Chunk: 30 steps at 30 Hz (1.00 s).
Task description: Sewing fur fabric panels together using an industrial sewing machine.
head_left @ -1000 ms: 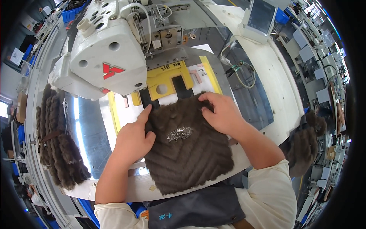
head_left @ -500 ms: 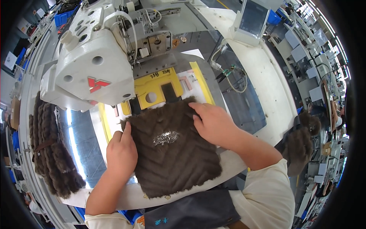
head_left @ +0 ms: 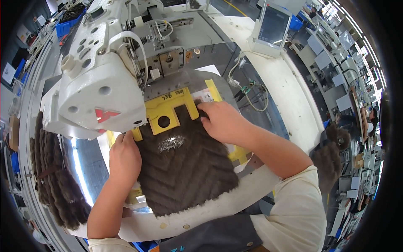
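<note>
A brown fur panel (head_left: 189, 176) with chevron ridges lies on the sewing machine's work plate. A shiny, crinkled clear patch (head_left: 171, 143) sits on its upper middle. The panel's far edge goes under a yellow template (head_left: 170, 101), and dark fur shows through the template's round hole. My left hand (head_left: 125, 157) is closed on the far left corner of the fur, beside the template's left end. At the far right corner, my right hand (head_left: 224, 122) pinches the fur next to the template's right arm; its fingertips are partly hidden.
A white sewing machine head (head_left: 90, 90) stands close to my left hand. Bundled fur strips (head_left: 58, 176) lie at the left edge. A control screen (head_left: 272, 27) stands at the far right, and a cable (head_left: 256, 103) runs over the dark plate. More brown fur (head_left: 329, 157) hangs at right.
Both hands have moved the fur panel away from me and slightly left. Its far edge now lies beneath the yellow template, where before it lay on the near side.
</note>
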Each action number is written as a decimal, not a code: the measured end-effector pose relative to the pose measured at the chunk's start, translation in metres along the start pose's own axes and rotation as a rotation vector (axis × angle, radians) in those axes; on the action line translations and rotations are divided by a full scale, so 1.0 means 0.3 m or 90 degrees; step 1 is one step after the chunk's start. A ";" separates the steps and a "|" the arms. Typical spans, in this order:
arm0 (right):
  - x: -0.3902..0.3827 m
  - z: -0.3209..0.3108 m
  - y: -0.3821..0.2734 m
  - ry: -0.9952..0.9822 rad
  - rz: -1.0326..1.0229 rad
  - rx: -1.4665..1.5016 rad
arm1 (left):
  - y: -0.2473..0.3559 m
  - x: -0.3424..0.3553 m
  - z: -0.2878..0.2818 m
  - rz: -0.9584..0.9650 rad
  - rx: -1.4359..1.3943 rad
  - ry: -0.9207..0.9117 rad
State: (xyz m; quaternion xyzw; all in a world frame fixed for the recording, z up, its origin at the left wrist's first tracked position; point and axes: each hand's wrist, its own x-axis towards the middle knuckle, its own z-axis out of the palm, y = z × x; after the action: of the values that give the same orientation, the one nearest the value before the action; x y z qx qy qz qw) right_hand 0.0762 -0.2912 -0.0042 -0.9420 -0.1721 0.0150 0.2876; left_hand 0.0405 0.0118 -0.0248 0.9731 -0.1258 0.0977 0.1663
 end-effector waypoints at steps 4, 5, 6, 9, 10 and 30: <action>0.033 -0.009 0.006 -0.043 0.009 0.006 | -0.004 0.013 0.005 -0.056 0.020 -0.036; 0.034 -0.009 0.005 -0.049 0.016 0.002 | -0.003 0.010 0.006 -0.056 0.034 -0.013; 0.034 -0.012 -0.001 -0.048 0.018 0.003 | -0.005 0.013 0.004 -0.054 0.034 -0.014; 0.026 -0.022 -0.008 -0.029 0.065 0.094 | -0.013 0.016 0.002 -0.141 0.060 -0.059; 0.027 -0.027 -0.004 -0.039 0.056 0.078 | -0.027 0.024 0.005 -0.107 0.052 -0.067; 0.019 0.009 -0.002 -0.086 0.028 -0.002 | -0.059 -0.017 0.032 0.074 0.130 0.039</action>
State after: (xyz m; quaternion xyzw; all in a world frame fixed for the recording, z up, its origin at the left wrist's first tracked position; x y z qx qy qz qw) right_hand 0.0811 -0.2874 -0.0058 -0.9430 -0.1706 0.0844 0.2731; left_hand 0.0419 0.0257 -0.0403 0.9727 -0.1661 0.1488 0.0640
